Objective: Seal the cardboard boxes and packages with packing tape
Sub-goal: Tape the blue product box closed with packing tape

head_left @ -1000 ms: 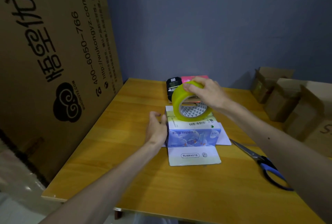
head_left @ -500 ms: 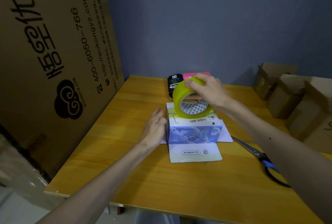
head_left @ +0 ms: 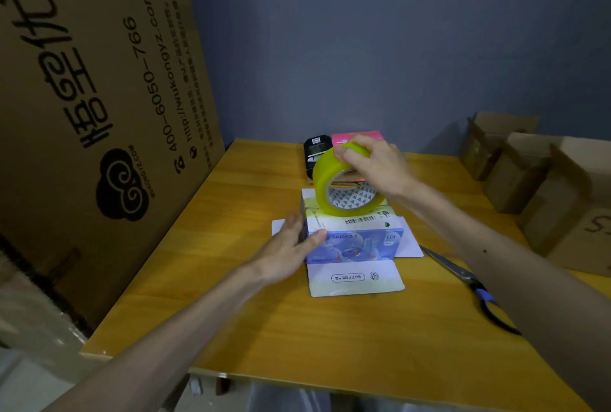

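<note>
left hand [head_left: 287, 246] has slid flat against the box [head_left: 357, 246] corner, bracing; right hand [head_left: 377, 163] grips tape roll [head_left: 325, 180] atop it, seemingly ready to tape.

left hand [head_left: 287, 251] | shifted onto box [head_left: 355, 244] left corner | thumb now across front face

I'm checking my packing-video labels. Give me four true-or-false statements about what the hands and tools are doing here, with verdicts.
1. The right hand grips the yellow tape roll. True.
2. The left hand holds the scissors. False: it rests against the blue box; the scissors lie on the table.
3. The box's front flap lies open on the table. True.
4. The brown cartons stand left of the box. False: they stand to its right.
</note>
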